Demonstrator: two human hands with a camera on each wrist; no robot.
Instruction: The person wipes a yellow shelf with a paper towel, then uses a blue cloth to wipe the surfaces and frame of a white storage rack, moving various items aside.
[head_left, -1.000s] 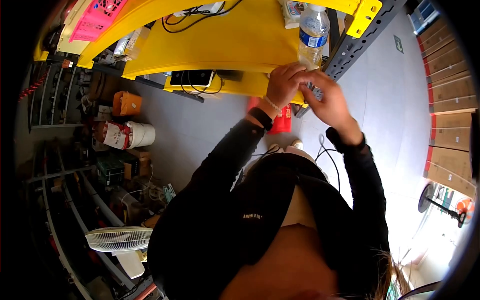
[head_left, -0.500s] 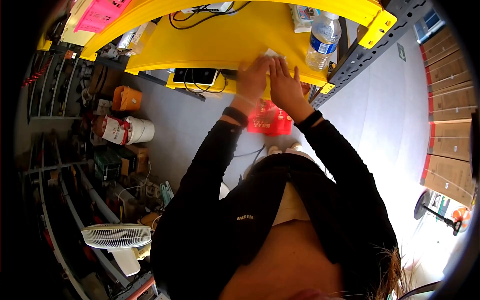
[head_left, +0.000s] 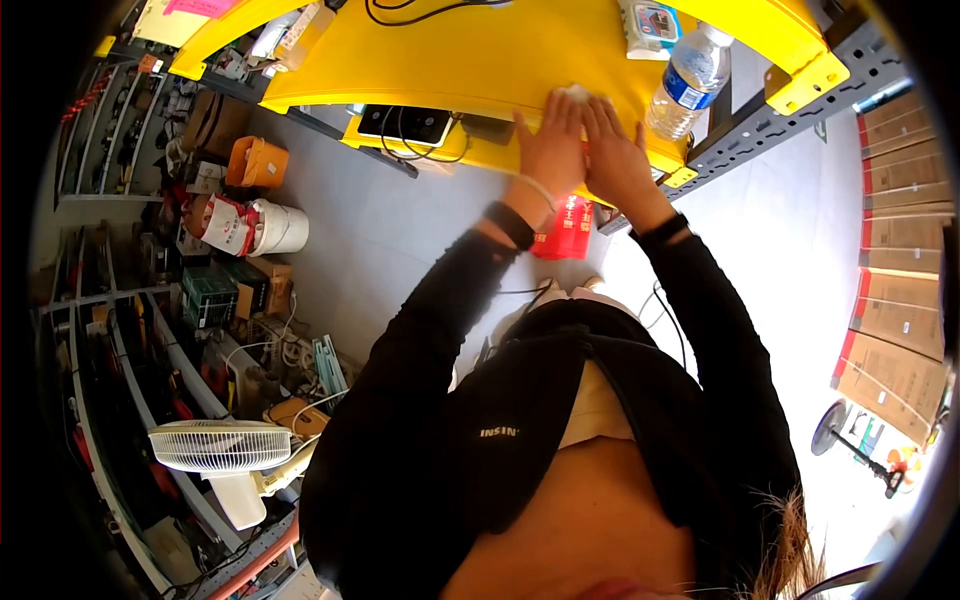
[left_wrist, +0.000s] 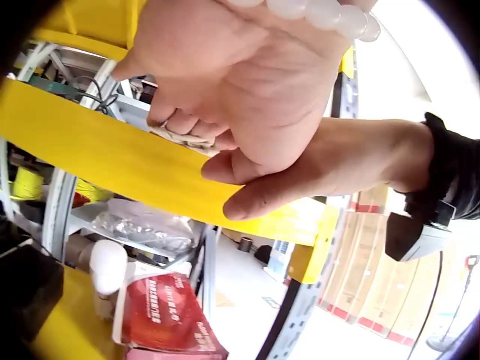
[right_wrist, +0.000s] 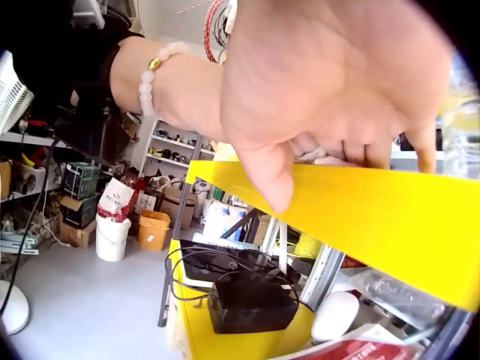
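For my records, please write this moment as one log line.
left hand, right hand: touching crumpled white cloth | surface: yellow metal shelf | nearby: clear plastic bottle

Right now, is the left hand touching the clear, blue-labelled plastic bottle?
Apart. The head view shows the whole right hand between the left hand and the bottle.
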